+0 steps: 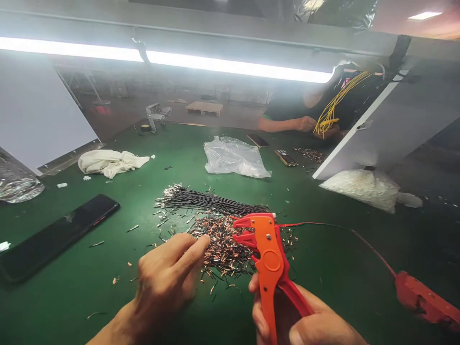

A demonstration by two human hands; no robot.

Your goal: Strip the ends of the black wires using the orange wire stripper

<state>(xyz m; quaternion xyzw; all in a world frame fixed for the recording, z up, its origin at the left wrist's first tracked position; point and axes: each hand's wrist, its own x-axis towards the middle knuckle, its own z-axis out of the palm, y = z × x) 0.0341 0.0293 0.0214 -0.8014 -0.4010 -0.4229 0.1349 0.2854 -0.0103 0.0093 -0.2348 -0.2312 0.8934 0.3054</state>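
My right hand (305,318) grips an orange and red wire stripper (269,258). The tool stands upright with its red jaws apart and pointing left; no wire shows between them. Left of the jaws, my left hand (170,268) is closed, thumb and fingers pressed together, and whatever they pinch is hidden. Between and beyond both hands lies a heap of short black wire offcuts with copper ends (226,247). Just behind the heap rests a bundle of black wires (212,202), with metal tips at its left end.
On the green table (143,297) lie a black phone (61,237), a white cloth (109,163), a clear plastic bag (233,158) and a filled bag (362,189). A red tool (426,297) with a cord sits at right. Across the table, a person's hands hold yellow wires (332,112).
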